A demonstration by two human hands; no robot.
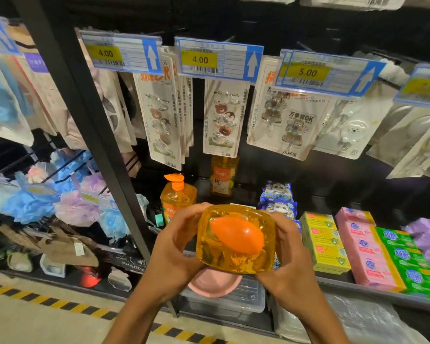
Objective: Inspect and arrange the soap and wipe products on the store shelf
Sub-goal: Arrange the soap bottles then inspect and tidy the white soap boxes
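At lower centre, left hand (175,247) and right hand (289,264) are gripping the soap bottle (233,263) by its sides, pump top (236,235) facing the camera, probably for inspection

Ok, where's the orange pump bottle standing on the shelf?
Head view, left of centre: the pump bottle stands by the black post, just behind the left hand and the held bottle.
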